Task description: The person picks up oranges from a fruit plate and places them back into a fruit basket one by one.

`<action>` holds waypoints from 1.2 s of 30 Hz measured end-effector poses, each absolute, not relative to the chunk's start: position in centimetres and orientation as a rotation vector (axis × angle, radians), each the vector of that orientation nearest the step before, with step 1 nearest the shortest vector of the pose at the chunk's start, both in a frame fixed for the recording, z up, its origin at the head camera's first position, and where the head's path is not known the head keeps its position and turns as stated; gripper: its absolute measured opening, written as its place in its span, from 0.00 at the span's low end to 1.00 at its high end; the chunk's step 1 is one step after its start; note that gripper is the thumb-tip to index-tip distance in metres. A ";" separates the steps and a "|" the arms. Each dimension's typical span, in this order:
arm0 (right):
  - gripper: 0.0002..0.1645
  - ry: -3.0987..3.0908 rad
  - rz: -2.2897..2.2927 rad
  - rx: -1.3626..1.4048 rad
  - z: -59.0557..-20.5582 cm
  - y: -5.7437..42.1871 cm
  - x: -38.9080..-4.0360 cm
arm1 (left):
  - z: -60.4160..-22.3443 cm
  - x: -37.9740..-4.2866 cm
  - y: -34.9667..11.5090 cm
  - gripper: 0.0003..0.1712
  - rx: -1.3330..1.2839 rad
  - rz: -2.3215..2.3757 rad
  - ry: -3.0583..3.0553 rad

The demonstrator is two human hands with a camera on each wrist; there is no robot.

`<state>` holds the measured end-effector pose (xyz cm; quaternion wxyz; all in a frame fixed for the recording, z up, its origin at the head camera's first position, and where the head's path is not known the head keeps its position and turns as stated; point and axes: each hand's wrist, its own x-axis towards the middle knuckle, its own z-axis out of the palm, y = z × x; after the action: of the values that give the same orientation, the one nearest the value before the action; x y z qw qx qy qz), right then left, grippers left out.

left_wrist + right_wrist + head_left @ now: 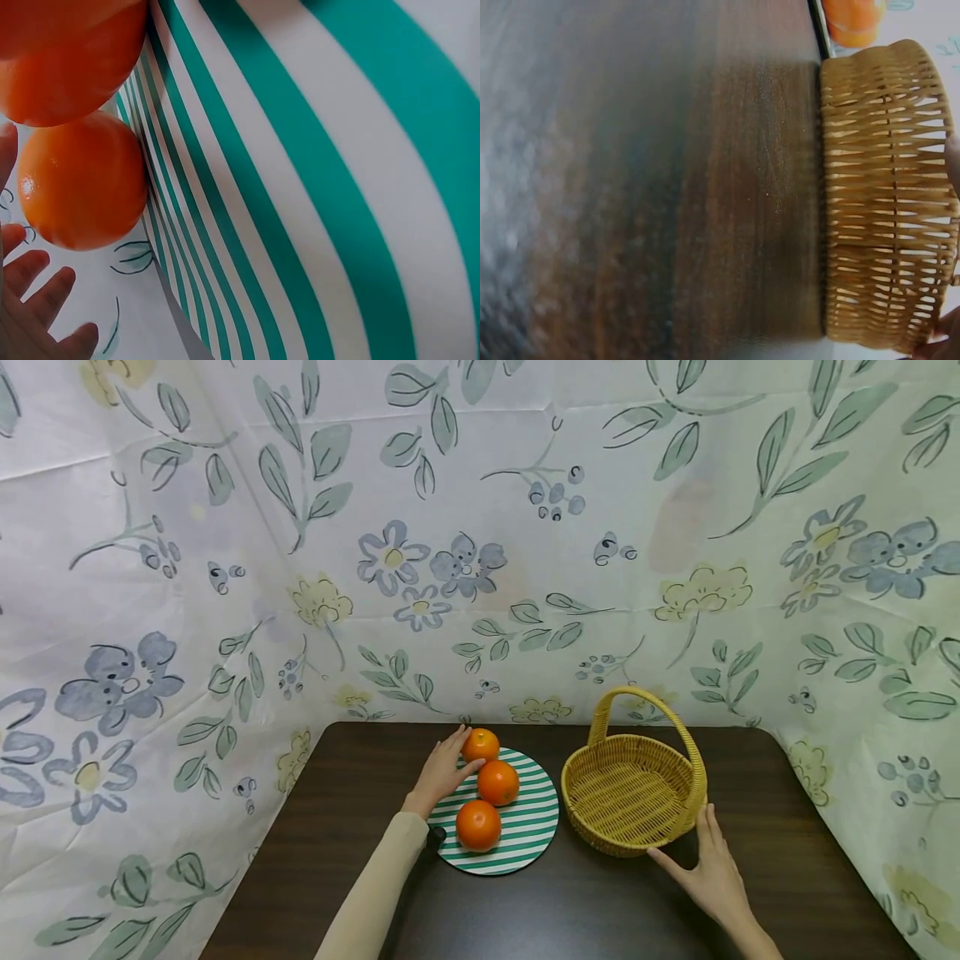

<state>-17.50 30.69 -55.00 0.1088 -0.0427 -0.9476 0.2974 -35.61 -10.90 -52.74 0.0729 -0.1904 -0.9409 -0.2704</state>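
Observation:
Three oranges lie in a row on a round green-and-white striped mat [529, 843]: a far orange [480, 745], a middle orange [498, 782] and a near orange [477, 826]. My left hand [442, 772] reaches over the mat's left edge, its fingers spread and its fingertips right at the far orange. In the left wrist view, those fingers [49, 296] show beside an orange [82, 180]. A yellow woven basket [630, 793] with a tall arched handle stands right of the mat. My right hand [708, 868], thumb and fingers apart, is at the basket's near right side.
Everything stands on a dark brown table [570, 910]. Along its back edge and sides hangs a white cloth [525, 652] printed with flowers and leaves. Basket and mat sit close together, with a narrow gap between them. The basket's inside shows only its woven bottom.

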 end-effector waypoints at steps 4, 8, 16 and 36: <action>0.67 -2.776 0.875 -0.124 -55.1 30.6 -17.5 | -52.9 -35.8 -10.8 0.44 -0.546 -0.862 -2.842; 0.67 -2.772 0.887 -0.117 -55.1 30.7 -17.5 | -52.9 -35.8 -10.8 0.44 -0.531 -0.898 -2.856; 0.66 -2.762 0.909 -0.099 -55.2 30.7 -17.9 | -52.9 -35.7 -10.7 0.44 -0.514 -0.941 -2.843; 0.67 -2.746 0.912 -0.119 -55.0 29.8 -19.3 | -53.1 -36.0 -10.9 0.46 -0.537 -0.924 -2.830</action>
<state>-19.34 29.79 -55.01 0.1227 -0.0407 -0.9411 0.3125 -36.04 -10.86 -53.07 0.0582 -0.1771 -0.9340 -0.3049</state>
